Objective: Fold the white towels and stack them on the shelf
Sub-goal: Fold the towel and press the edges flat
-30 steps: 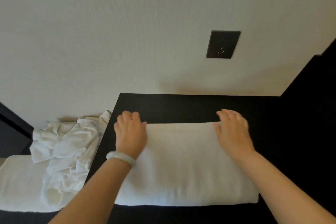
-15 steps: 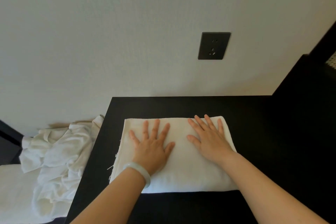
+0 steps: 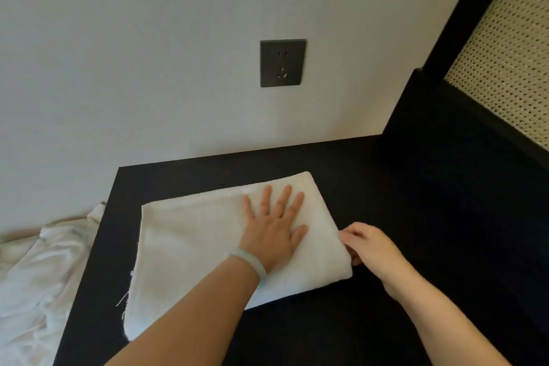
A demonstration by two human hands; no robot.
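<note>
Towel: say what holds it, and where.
The right hand grips the folded towel at its right edge; the left hand only presses flat on top.

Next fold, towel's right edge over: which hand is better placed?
Right. The right hand pinches the towel at its right edge and can likely lift it over; the left hand lies flat on top, pinning it.

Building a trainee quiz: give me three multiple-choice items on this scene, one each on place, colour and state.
1. Where does the folded white towel lie? A black tabletop B floor C chair
2. What colour is the square wall socket? A white B dark grey C red
3. The left hand is: A flat on the towel B fisted C lifted away
Key: A, black top visible around it; B, dark plate on pale wall; A, fingers spread straight on the cloth.
</note>
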